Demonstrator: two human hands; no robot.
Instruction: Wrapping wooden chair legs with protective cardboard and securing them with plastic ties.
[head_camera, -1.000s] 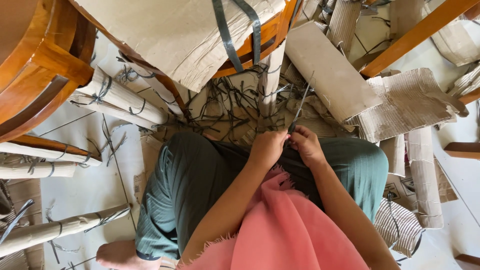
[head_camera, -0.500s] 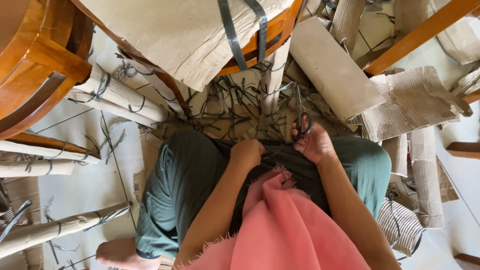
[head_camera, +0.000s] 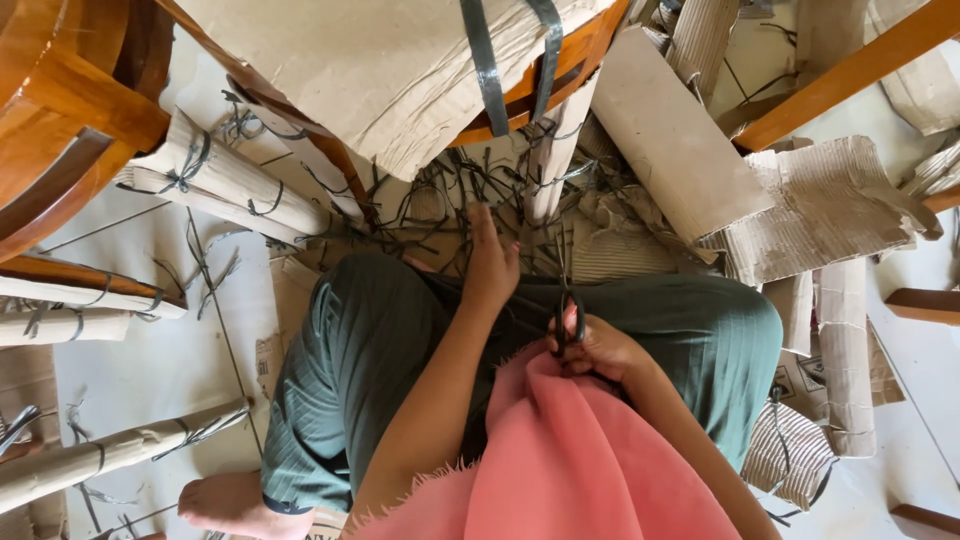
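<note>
My left hand (head_camera: 492, 262) is stretched forward with its fingers apart, holding nothing, just above a heap of cut dark plastic straps (head_camera: 470, 205) on the floor. My right hand (head_camera: 596, 346) rests on my lap, closed around the black handles of a pair of scissors (head_camera: 566, 300) whose blades point away from me. In front of me stands a wooden chair (head_camera: 520, 85) wrapped in brown cardboard (head_camera: 370, 70), with two dark straps (head_camera: 505, 60) still running over its edge. A cardboard-wrapped chair leg (head_camera: 555, 150) comes down toward my left hand.
Another wooden chair (head_camera: 60, 110) stands at the left. Cardboard-wrapped legs tied with straps (head_camera: 215, 180) lie at the left. Loose corrugated cardboard (head_camera: 820, 210) and a cardboard roll (head_camera: 680, 140) lie at the right. My bare foot (head_camera: 230, 505) shows at the bottom left.
My left hand has let go near my lap and reached forward toward the strap heap. My right hand with the scissors has drawn back from the chair to my lap.
</note>
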